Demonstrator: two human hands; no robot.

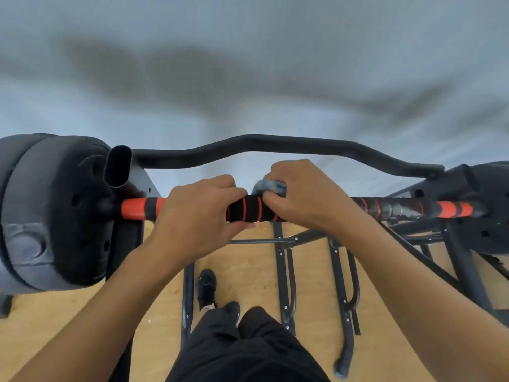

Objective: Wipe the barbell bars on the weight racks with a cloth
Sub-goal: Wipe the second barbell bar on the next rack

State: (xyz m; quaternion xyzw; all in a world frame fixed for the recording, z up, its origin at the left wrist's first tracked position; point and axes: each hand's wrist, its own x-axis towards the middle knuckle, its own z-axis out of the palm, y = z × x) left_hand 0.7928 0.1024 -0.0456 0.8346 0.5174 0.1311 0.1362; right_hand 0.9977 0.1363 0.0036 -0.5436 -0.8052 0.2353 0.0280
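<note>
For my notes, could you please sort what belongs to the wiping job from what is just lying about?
In the job: barbell bar, cloth, left hand, right hand.
Lying about: weight plate, rack frame, wooden floor.

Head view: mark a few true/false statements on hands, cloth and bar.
1. The left hand and right hand are both on the barbell bar. True.
2. The cloth is under the left hand. False: the right hand holds it against the bar.
3. The bar is plain silver all over. False: it shows orange and black sections.
4. A black weight plate sits at the bar's left end. True.
</note>
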